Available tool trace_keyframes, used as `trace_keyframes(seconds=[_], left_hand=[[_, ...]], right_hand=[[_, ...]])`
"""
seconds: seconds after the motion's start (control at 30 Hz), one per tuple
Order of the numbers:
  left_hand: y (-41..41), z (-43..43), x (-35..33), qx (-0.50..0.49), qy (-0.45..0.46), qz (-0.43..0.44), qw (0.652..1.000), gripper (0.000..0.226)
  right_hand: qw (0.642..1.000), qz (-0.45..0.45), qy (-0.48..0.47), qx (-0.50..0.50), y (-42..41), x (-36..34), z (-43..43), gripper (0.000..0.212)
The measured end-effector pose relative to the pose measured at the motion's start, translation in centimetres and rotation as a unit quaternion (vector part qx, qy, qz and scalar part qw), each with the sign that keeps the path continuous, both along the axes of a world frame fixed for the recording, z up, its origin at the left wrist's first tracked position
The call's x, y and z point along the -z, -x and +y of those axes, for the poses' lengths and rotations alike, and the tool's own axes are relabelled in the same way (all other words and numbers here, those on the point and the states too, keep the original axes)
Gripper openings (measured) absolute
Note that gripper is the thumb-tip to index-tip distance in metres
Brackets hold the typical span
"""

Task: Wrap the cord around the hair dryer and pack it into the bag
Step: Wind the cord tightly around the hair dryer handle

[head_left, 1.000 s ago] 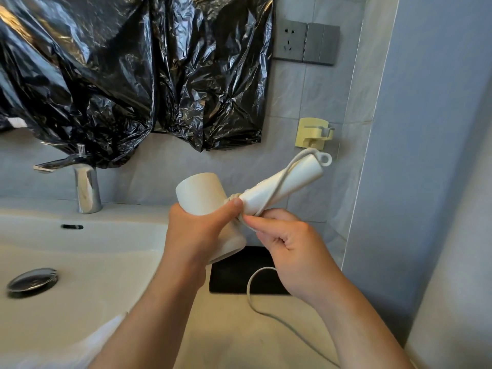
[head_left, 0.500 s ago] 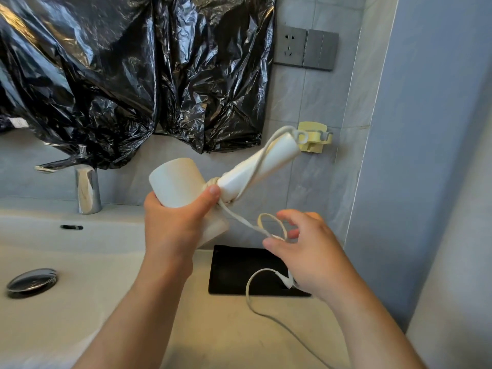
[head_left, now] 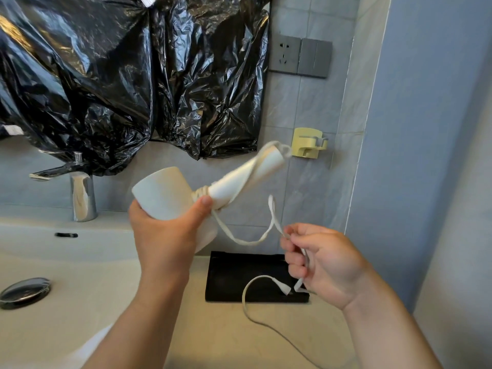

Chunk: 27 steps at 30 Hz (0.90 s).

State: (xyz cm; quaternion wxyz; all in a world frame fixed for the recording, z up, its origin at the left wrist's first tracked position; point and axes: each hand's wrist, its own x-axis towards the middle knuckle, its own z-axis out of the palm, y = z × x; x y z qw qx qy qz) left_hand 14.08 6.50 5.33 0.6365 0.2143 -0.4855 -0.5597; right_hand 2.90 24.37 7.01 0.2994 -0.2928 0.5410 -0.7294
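My left hand grips the barrel of a white hair dryer, whose handle points up and to the right. A few turns of the white cord sit around the base of the handle, under my thumb. From there the cord sags in a loop to my right hand, which pinches it lower right of the dryer. Below that hand the cord curls over a flat black bag lying on the counter and trails off toward the bottom edge.
A white sink with a chrome tap and drain plug is at left. Black plastic sheeting covers the wall above. A yellow wall holder and grey socket are on the tiles; a blue wall is close on the right.
My right hand has pulled away from the dryer handle, down and to the right, drawing out a slack loop of cord. The dryer has shifted left in my left hand.
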Motion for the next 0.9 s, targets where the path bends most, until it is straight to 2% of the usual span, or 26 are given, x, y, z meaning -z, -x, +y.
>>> trace_keyframes(seconds=[0.07, 0.13, 0.17, 0.2, 0.23, 0.27, 0.3, 0.33, 0.4, 0.43, 0.47, 0.5, 0.53, 0.57, 0.6, 0.63, 0.7, 0.73, 0.8, 0.9], left_hand=[[-0.1, -0.5, -0.2, -0.002, -0.022, 0.044, 0.999, 0.1], [-0.2, -0.6, -0.3, -0.006, -0.032, 0.073, 0.997, 0.099], [-0.2, -0.7, -0.3, -0.007, -0.032, 0.08, 0.996, 0.094], [-0.2, -0.7, -0.2, -0.008, -0.03, 0.081, 0.996, 0.089], [-0.2, -0.5, -0.2, -0.01, -0.025, 0.076, 0.997, 0.087], [-0.2, -0.5, -0.2, -0.012, -0.017, 0.067, 0.998, 0.088], [-0.2, -0.3, -0.2, -0.012, -0.007, 0.058, 0.998, 0.093], [-0.3, -0.1, -0.2, -0.014, 0.005, 0.048, 0.999, 0.098], [-0.5, 0.2, -0.2, -0.024, 0.031, 0.03, 0.999, 0.101], [-0.5, 0.4, -0.1, -0.03, 0.046, 0.02, 0.998, 0.101], [-0.5, 0.5, -0.1, -0.038, 0.06, 0.008, 0.997, 0.101], [-0.5, 0.7, -0.1, -0.046, 0.074, -0.004, 0.996, 0.101], [-0.4, 0.9, 0.0, -0.052, 0.082, -0.012, 0.995, 0.102], [-0.4, 1.1, 0.0, -0.056, 0.085, -0.016, 0.995, 0.102], [-0.3, 1.2, 0.1, -0.056, 0.085, -0.017, 0.995, 0.101], [-0.2, 1.3, 0.0, -0.051, 0.08, -0.015, 0.995, 0.099], [-0.1, 1.3, -0.2, -0.027, 0.058, -0.002, 0.998, 0.097], [-0.1, 1.2, -0.4, -0.008, 0.042, 0.008, 0.999, 0.097], [-0.1, 1.1, -0.7, 0.038, 0.015, 0.023, 0.999, 0.098], [-0.4, 0.7, -1.1, 0.11, -0.027, 0.007, 0.994, 0.092]], right_hand=[[0.999, 0.041, -0.033, -0.015, 0.3, -0.3, 1.0, 0.015], [0.981, 0.159, -0.111, 0.034, 0.5, -0.8, 1.9, 0.012], [0.945, 0.257, -0.192, 0.067, 0.5, -0.9, 2.2, 0.019], [0.892, 0.346, -0.282, 0.077, 0.6, -0.8, 2.4, 0.027], [0.843, 0.397, -0.358, 0.068, 0.6, -0.5, 2.3, 0.032], [0.821, 0.405, -0.398, 0.059, 0.7, -0.2, 2.1, 0.033], [0.828, 0.388, -0.401, 0.057, 0.8, 0.1, 1.9, 0.033], [0.855, 0.354, -0.374, 0.065, 0.6, 0.2, 1.7, 0.032], [0.908, 0.309, -0.268, 0.088, 0.1, -0.1, 1.1, 0.026], [0.913, 0.325, -0.22, 0.11, -0.3, -0.2, 0.6, 0.025], [0.899, 0.369, -0.185, 0.148, -0.8, -0.2, 0.2, 0.027], [0.851, 0.451, -0.161, 0.216, -1.5, -0.1, -0.2, 0.029], [0.772, 0.556, -0.138, 0.277, -2.4, -0.2, -0.6, 0.03], [0.693, 0.644, -0.128, 0.298, -3.2, 0.0, -1.0, 0.03], [0.648, 0.697, -0.129, 0.278, -3.9, 0.4, -1.6, 0.031], [0.659, 0.699, -0.151, 0.234, -4.5, 0.8, -2.0, 0.033], [0.743, 0.619, -0.205, 0.15, -5.0, 1.5, -2.6, 0.039], [0.772, 0.585, -0.215, 0.126, -4.8, 1.8, -2.9, 0.037], [0.801, 0.556, -0.183, 0.121, -3.9, 2.3, -3.2, 0.025], [0.869, 0.468, -0.14, 0.081, -2.6, 2.3, -2.7, 0.023]])
